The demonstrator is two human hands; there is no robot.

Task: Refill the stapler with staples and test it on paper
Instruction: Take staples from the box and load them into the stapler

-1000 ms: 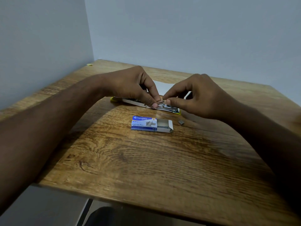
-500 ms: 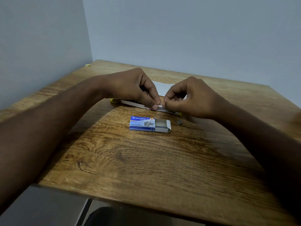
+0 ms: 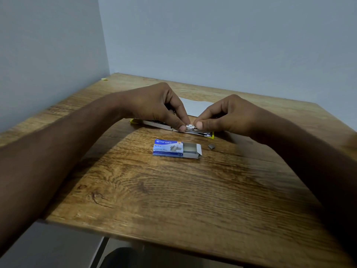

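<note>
- The left hand [image 3: 154,105] is curled over the stapler [image 3: 156,124]. Its thumb presses on the near side and its fingers bend down over the far side, so it holds the stapler in a pinch.
- The right hand [image 3: 228,115] has its thumb and first finger pressed close together. They pinch a small shiny bit of staples [image 3: 190,126] right on top of the stapler's metal part. The other fingers are curled in.
- The two thumbs are just beside each other, with the shiny bit between them.
- The stapler lies flat on the wooden table [image 3: 173,200], near the far middle. It is swung open into one long line. It is silver metal with a yellow tip at each end.
- A white paper [image 3: 195,108] lies just behind the stapler, partly hidden by the hands.
- A blue staple box [image 3: 167,147] lies near the stapler, on the side closer to the person. Its grey tray [image 3: 191,151] is slid out to the right.
- A small grey clump of staples [image 3: 211,146] sits on the table just right of the tray, not touching it.
</note>
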